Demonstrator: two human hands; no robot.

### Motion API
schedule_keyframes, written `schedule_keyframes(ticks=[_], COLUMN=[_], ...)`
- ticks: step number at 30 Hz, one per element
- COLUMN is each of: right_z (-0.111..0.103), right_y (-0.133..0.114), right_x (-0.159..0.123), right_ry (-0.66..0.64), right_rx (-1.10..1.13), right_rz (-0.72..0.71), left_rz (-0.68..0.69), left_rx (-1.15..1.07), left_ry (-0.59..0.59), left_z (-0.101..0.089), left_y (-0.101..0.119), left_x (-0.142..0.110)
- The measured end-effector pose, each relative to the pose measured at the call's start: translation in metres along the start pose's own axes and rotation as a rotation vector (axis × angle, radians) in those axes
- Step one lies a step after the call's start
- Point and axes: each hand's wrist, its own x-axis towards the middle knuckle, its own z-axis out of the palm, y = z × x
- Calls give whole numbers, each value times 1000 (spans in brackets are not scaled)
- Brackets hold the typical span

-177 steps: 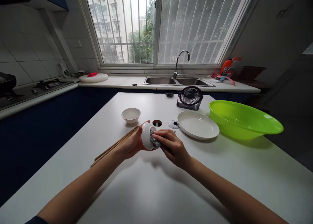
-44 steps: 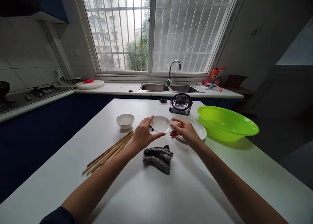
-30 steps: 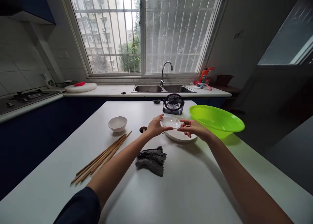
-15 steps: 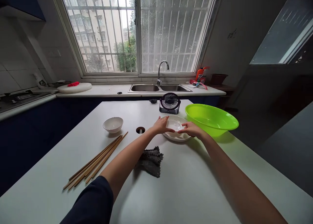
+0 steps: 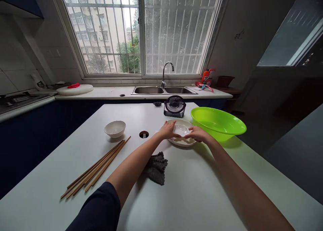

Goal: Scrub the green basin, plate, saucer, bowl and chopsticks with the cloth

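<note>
A round white plate (image 5: 182, 144) lies on the white table. Above it, a shiny white dish (image 5: 182, 129) shows between my hands, partly covered by the fingers. My left hand (image 5: 168, 130) grips the left side of this dish, its thumb pointing inward. From the right, my right hand (image 5: 197, 134) grips the other side, thumb and forefinger at the edge. Whether the dish rests on the plate or hangs just over it, I cannot tell. Under my left forearm lies a crumpled dark grey cloth (image 5: 156, 168), partly hidden.
A green basin (image 5: 217, 123) stands right of the plate, a small black fan (image 5: 174, 106) behind it. To the left are a white bowl (image 5: 115, 128) and several wooden chopsticks (image 5: 97, 168). The table has a round hole (image 5: 144, 134). A double sink (image 5: 164, 90) lies beyond.
My hands stay at the dish, which seems tilted a little differently. A pale rim shows left of my left wrist now. The view has shifted slightly.
</note>
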Motion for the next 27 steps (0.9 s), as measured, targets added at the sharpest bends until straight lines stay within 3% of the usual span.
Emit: schedule_keyframes(ticks=[11, 17, 23, 27], right_z=[1, 1, 7, 18], right_y=[-3, -13, -27, -40], right_x=[-1, -6, -17, -26], right_ry=[21, 94, 117, 112], right_rx=[-55, -64, -34, -58], right_rz=[56, 30, -52, -125], left_rz=[-27, -22, -5, -9], left_rx=[-2, -49, -130, -344], left_ry=[-19, 37, 153, 382], left_z=[-1, -17, -50, -69], left_y=[6, 12, 16, 9], left_x=[-2, -15, -50, -90])
